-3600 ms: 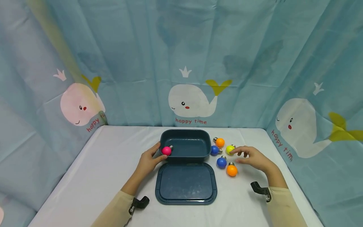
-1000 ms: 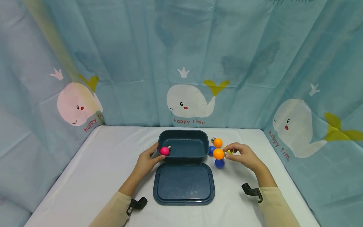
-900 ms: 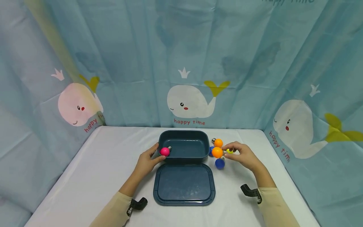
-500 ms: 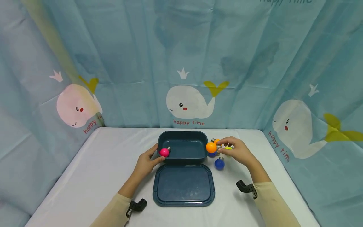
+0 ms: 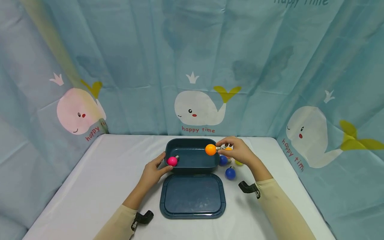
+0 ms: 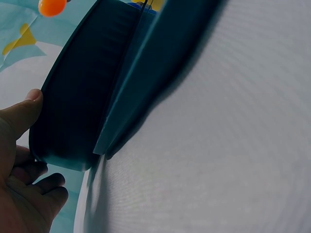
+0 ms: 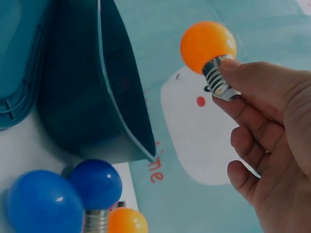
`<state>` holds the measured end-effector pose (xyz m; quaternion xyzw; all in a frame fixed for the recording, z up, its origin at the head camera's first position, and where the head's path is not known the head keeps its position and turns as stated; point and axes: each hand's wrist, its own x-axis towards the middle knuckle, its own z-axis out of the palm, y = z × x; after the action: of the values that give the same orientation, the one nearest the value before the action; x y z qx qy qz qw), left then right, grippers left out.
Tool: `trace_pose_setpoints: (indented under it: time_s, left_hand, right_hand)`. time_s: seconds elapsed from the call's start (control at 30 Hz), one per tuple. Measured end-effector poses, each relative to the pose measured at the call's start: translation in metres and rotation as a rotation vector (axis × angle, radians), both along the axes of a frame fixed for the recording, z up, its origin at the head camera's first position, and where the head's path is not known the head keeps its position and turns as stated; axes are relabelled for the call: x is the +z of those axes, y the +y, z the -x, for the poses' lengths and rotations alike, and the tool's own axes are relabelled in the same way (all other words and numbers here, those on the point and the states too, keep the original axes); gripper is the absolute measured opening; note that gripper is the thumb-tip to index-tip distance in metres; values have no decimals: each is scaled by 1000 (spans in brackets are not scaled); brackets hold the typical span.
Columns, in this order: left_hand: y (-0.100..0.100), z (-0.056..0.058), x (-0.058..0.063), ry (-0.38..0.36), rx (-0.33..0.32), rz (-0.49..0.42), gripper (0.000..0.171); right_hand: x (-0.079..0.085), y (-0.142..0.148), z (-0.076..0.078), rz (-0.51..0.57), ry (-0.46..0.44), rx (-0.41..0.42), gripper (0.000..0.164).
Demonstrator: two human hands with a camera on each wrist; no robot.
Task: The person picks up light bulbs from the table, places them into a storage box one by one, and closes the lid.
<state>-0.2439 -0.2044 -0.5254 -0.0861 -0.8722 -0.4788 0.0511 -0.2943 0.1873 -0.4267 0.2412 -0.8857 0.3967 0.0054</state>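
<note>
My right hand (image 5: 237, 150) pinches an orange light bulb (image 5: 210, 149) by its metal screw base, its round end pointing left. In the right wrist view, the bulb (image 7: 208, 46) is above the rim of a dark teal plastic box (image 5: 192, 169), between thumb and fingers. My left hand (image 5: 152, 173) grips the box at its left end, thumb on the near side and fingers at the left wall. Inside the box, near that hand, lies a pink bulb (image 5: 172, 161). Two blue bulbs, one (image 5: 230, 173) nearer me and one (image 5: 223, 160) beside the box, lie on the right.
A matching lid (image 5: 192, 196) lies flat in front of the box. Behind my right hand, a second orange bulb (image 5: 228, 149) and a yellow bulb (image 5: 239, 163) are partly hidden. White cloth (image 5: 90, 186) covers the table, and a whale-print curtain (image 5: 135, 83) rises behind.
My right hand has picked up the nearer orange bulb from the table and carried it left and away from me, over the right part of the box. The left hand has stayed on the box.
</note>
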Motion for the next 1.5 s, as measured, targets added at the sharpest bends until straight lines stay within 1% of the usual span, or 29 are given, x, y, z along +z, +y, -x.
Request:
trace_pose_setpoints:
  time_s: [0.1,0.23,0.43,0.57,0.7,0.8,1.0,1.1,1.23,1.33,1.5]
  left_hand:
    - [-1,0,1,-10,-2,1,88]
    - [-2,1,3,-3,-9,3,89]
    - [-2,3,6,-2,-24,-16,89]
    - [-3,5,5,3,-28,-16,89]
    - [-3,7,2,7,-28,-16,91]
    - [-2,6,0,-5,-23,-17,90]
    - [-1,1,-3,-32,-14,-14,90]
    - [-1,-1,-4,-34,-18,-14,90]
    - [0,-1,-4,-23,-26,-17,89]
    - [0,0,-3,-13,-27,-19,91]
    - [-1,2,-3,-9,-21,-19,91]
  right_hand:
    - [6,-8,5,-30,-13,12,24]
    - [11,-19,15,-59,-27,20,24]
    - [15,-35,30,-100,11,46,25]
    - [15,-44,38,-127,35,68,25]
    - [15,-54,46,-139,38,84,24]
    - [14,-63,51,-144,36,91,22]
    - [4,-79,58,-179,66,111,21]
    - [-1,-86,61,-187,61,114,21]
    - [-4,-96,66,-195,66,114,23]
    - [-4,-103,70,-196,72,136,24]
    - [-7,-117,78,-228,78,163,23]
